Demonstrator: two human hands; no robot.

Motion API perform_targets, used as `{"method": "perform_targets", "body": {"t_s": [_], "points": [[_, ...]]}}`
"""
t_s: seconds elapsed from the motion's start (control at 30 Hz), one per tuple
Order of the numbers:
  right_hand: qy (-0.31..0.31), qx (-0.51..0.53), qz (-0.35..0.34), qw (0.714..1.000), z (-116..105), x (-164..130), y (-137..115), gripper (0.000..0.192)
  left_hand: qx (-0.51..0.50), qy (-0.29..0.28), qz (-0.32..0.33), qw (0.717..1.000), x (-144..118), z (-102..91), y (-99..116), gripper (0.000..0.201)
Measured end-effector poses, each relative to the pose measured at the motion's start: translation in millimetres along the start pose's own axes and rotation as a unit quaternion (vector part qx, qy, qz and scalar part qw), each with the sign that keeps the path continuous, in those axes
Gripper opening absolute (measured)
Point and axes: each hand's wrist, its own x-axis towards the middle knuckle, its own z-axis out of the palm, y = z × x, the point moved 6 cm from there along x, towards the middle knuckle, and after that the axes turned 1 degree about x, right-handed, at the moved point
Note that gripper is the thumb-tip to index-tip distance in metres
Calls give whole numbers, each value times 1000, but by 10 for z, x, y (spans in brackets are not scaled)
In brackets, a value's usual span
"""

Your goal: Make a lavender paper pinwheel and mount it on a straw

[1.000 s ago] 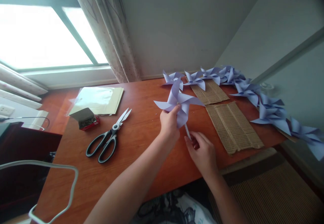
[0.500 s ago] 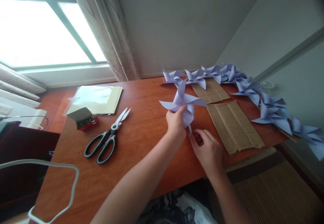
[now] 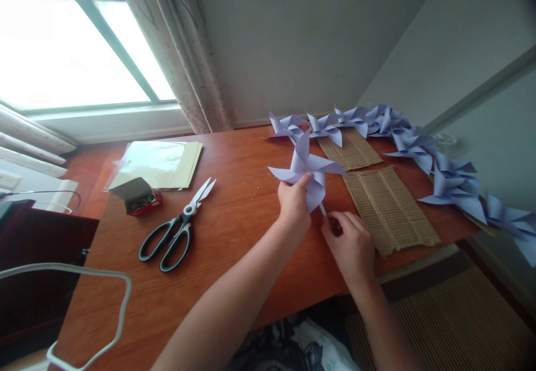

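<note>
My left hand (image 3: 294, 205) pinches the centre of a lilac paper pinwheel (image 3: 309, 171) held just above the wooden desk (image 3: 234, 231). The pinwheel's thin white stick (image 3: 322, 210) runs down from its back, and my right hand (image 3: 350, 245) grips the lower end of that stick. Both hands are close together near the desk's front right part.
A row of several finished lilac pinwheels (image 3: 419, 147) curves along the back and right edge. Two brown perforated cardboard pieces (image 3: 389, 206) lie to the right of my hands. Black-handled scissors (image 3: 176, 228), an open box of pins (image 3: 137, 196) and a sheet stack (image 3: 159, 164) lie at left.
Both hands and the pinwheel have drifted slightly right and toward the cardboard. The grips are unchanged.
</note>
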Motion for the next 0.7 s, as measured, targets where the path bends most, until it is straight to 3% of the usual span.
{"method": "perform_targets", "body": {"t_s": [0.43,0.57,0.7], "points": [[17,-16,-6,1000,-21,4,72,13,-16,-80,-27,996,-124,95,62,44],[22,-25,12,999,-46,27,194,12,23,-75,-49,996,-225,-59,142,48],[16,-46,32,998,-79,61,309,11,112,-63,-73,989,-356,-362,309,49]]}}
